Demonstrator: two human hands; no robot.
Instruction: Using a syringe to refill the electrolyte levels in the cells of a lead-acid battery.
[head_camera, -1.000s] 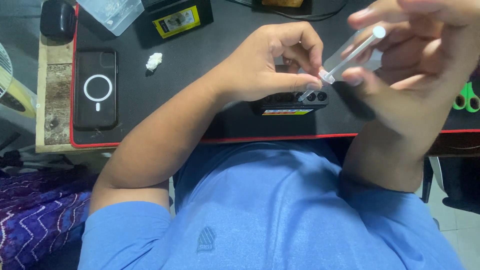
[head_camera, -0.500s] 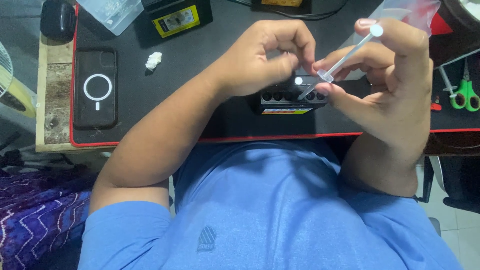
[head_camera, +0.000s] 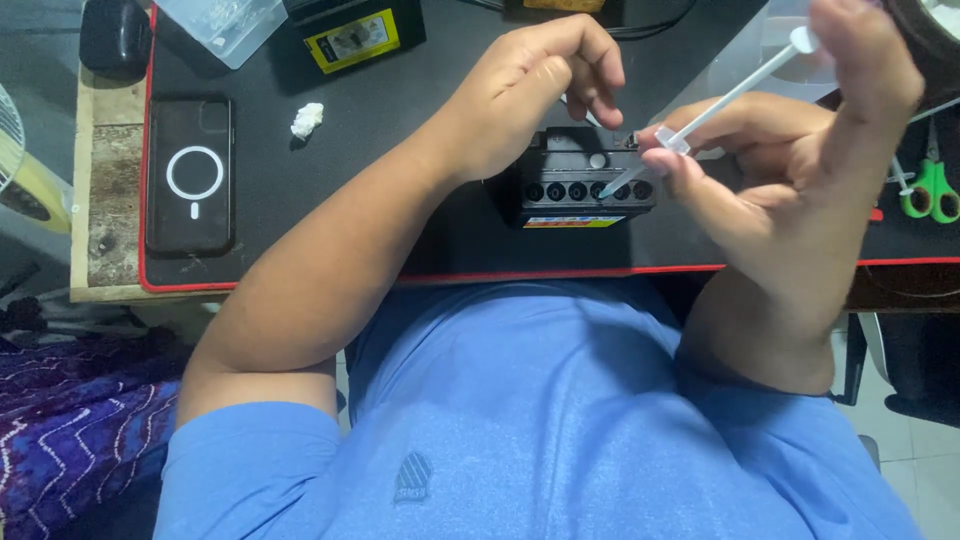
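Note:
A small black battery (head_camera: 570, 205) with a row of round filler holes lies on the black desk mat (head_camera: 400, 150) at the front edge. My right hand (head_camera: 800, 170) holds a clear plastic syringe (head_camera: 735, 90), its plunger under the thumb and its tip pointing down into one of the holes on the right. My left hand (head_camera: 540, 85) rests on the battery's far top edge, fingers curled down onto it. Whether those fingers pinch anything small is hidden.
A black phone (head_camera: 190, 175) lies at the mat's left, a crumpled white wad (head_camera: 307, 120) beside it. Another black battery with a yellow label (head_camera: 355, 35) and a clear plastic box (head_camera: 220, 25) sit at the back. Green-handled scissors (head_camera: 932, 185) lie far right.
Both hands have come down from near the camera to the battery. The syringe tip has dropped onto the row of holes, and my left hand has settled on the battery's top.

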